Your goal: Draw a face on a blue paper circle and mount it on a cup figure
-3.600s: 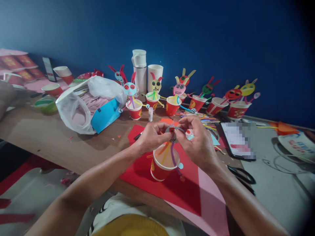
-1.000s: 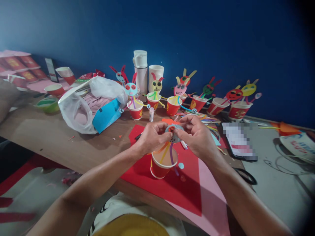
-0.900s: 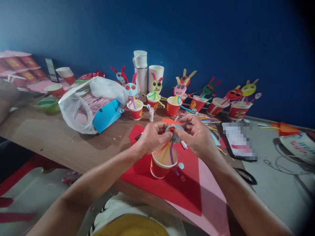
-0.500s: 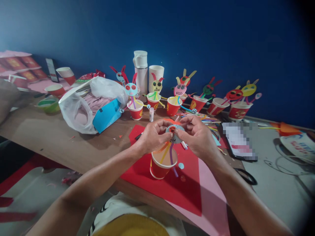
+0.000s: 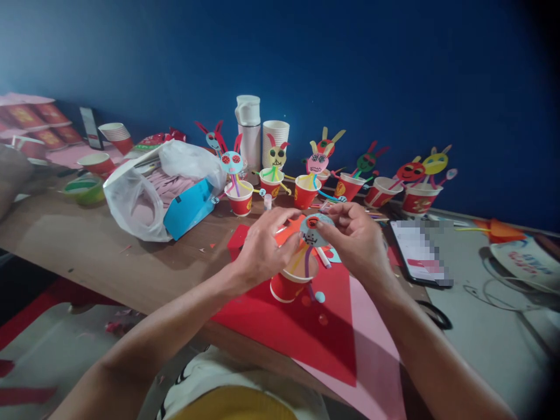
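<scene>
A light-blue paper face (image 5: pixel 311 234) with one red-and-black eye and a drawn mouth stands above a red paper cup (image 5: pixel 286 290). Yellow and purple pipe cleaners run between face and cup. My right hand (image 5: pixel 361 242) pinches the face's right edge between thumb and fingers. Beside its left edge, my left hand (image 5: pixel 269 245) is curved with thumb and fingers apart; whether the thumb tip touches the face is hard to tell. Orange paper (image 5: pixel 289 230) shows behind the left fingers. Small paper discs, one light blue (image 5: pixel 319 297), lie right of the cup.
Several finished cup figures (image 5: pixel 238 198) line the back by the blue wall. A plastic bag (image 5: pixel 131 204) with pink paper is at left, a phone (image 5: pixel 420 256) at right. Red paper sheet (image 5: pixel 332 344) lies under the cup. A person's arm (image 5: pixel 13 175) shows at far left.
My left hand's pinch on the paper face has loosened, and its fingers have moved left and apart. My right hand keeps the face, whose eye and mouth now show more fully.
</scene>
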A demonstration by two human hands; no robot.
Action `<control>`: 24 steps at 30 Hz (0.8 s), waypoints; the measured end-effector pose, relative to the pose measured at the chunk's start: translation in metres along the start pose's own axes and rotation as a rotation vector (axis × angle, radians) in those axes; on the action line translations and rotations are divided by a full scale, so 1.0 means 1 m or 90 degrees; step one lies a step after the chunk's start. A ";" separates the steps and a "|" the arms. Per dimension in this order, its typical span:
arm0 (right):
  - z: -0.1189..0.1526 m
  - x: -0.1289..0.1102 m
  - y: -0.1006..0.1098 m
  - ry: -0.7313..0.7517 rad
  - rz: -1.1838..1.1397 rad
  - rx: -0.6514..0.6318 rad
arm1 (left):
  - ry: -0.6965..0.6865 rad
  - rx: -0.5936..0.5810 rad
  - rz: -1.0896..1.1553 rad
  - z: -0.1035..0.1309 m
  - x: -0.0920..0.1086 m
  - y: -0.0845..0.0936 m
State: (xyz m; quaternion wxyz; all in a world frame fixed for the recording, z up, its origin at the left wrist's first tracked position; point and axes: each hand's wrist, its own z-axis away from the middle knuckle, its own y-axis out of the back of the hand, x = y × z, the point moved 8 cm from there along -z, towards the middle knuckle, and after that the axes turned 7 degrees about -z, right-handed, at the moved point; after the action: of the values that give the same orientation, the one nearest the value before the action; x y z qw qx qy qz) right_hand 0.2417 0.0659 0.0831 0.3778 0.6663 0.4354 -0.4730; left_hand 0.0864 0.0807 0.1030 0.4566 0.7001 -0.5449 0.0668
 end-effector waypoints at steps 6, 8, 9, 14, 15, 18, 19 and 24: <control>-0.007 0.003 0.008 -0.004 -0.006 0.055 | -0.148 0.013 -0.250 0.008 0.032 -0.004; -0.008 0.003 0.010 -0.001 -0.016 0.070 | -0.133 -0.012 -0.288 0.007 0.032 -0.012; -0.009 0.002 0.011 0.003 -0.017 0.078 | -0.123 -0.021 -0.301 0.006 0.032 -0.016; -0.012 -0.005 0.018 0.044 0.020 0.130 | -0.100 -0.049 -0.334 -0.002 0.033 -0.032; -0.012 -0.006 0.019 0.049 0.029 0.138 | -0.099 -0.049 -0.337 -0.004 0.034 -0.034; -0.014 -0.007 0.024 0.059 0.059 0.159 | -0.094 -0.044 -0.340 -0.010 0.034 -0.041; -0.014 -0.008 0.025 0.063 0.068 0.165 | -0.090 -0.045 -0.340 -0.011 0.034 -0.044; -0.017 -0.009 0.030 0.066 0.081 0.180 | -0.074 -0.048 -0.345 -0.019 0.030 -0.055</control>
State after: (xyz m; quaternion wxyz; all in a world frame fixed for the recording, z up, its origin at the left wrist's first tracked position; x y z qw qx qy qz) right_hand 0.2734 0.0689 0.0990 0.2864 0.7629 0.3401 -0.4694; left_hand 0.1514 0.0724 0.1002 0.4518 0.8054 -0.3650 -0.1182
